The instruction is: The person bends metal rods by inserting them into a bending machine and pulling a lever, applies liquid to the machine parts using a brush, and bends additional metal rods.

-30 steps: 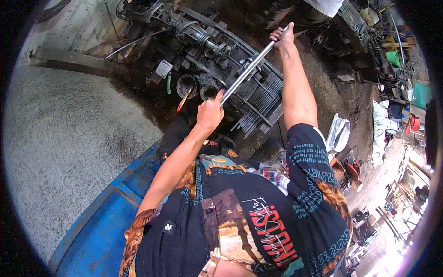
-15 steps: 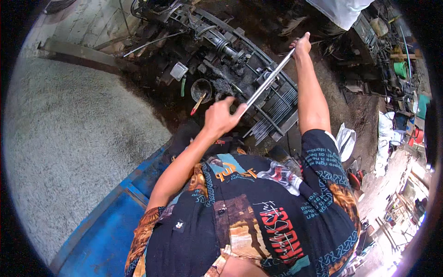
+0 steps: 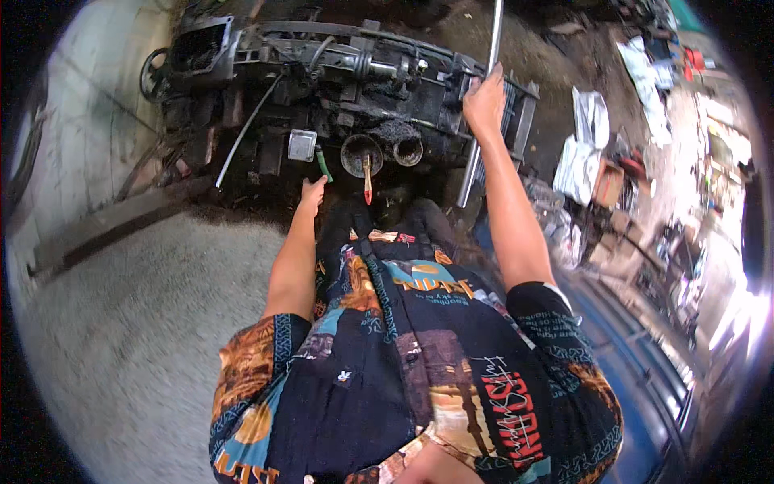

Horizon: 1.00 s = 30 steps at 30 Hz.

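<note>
My right hand [image 3: 485, 106] is wrapped around a long, shiny metal rod [image 3: 471, 173]. The rod tilts across the right end of a dark, greasy machine [image 3: 355, 63]; its upper end runs out of view. Lower on the left, my left hand [image 3: 314, 192] has its fingers closed at the lower end of a green handle [image 3: 323, 164]. A pale, square metal piece [image 3: 302, 145] lies right beside that handle. To the right, a brush [image 3: 368, 181] with a red-tipped handle leans in a round, dark bowl [image 3: 353, 155]. Another round container [image 3: 407, 151] holds dark material.
A thin rod [image 3: 246, 133] slants down from the machine's left part. A long beam [image 3: 105, 226] borders the grey floor [image 3: 185, 298] on the left. White sacks [image 3: 577, 168] and a cardboard box [image 3: 608, 184] lie at the right, above a blue surface [image 3: 621, 339].
My left hand has let go of the rod and moved down-left to the green handle. The rod has swung more upright in my right hand. The whole view has turned.
</note>
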### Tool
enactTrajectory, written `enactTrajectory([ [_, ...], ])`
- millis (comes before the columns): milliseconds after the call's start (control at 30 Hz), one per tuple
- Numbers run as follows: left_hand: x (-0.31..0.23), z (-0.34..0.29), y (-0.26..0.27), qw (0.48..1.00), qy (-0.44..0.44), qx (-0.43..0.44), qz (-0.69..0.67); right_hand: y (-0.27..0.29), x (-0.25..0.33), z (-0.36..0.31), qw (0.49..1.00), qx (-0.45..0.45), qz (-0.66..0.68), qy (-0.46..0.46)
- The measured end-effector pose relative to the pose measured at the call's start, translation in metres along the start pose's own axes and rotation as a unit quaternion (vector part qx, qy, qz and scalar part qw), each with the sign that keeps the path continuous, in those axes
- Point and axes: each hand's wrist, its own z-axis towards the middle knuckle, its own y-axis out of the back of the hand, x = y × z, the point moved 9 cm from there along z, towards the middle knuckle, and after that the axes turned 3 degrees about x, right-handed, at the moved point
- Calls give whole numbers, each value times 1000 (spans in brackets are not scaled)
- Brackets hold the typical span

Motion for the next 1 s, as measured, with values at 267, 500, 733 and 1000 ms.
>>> enactTrajectory([
  [267, -3, 14, -29, 938, 1, 261, -229, 7, 5, 3, 999, -19, 8, -27],
  [500, -61, -30, -27, 892, 49, 285, -348, 5, -3, 0, 999, -28, -5, -22],
  [733, -70, -37, -29, 877, 81, 279, -383, 8, -7, -1, 999, -38, 16, -6],
  [1000, -69, -28, -28, 874, 90, 253, -404, 4, -3, -4, 999, -23, 23, -21],
])
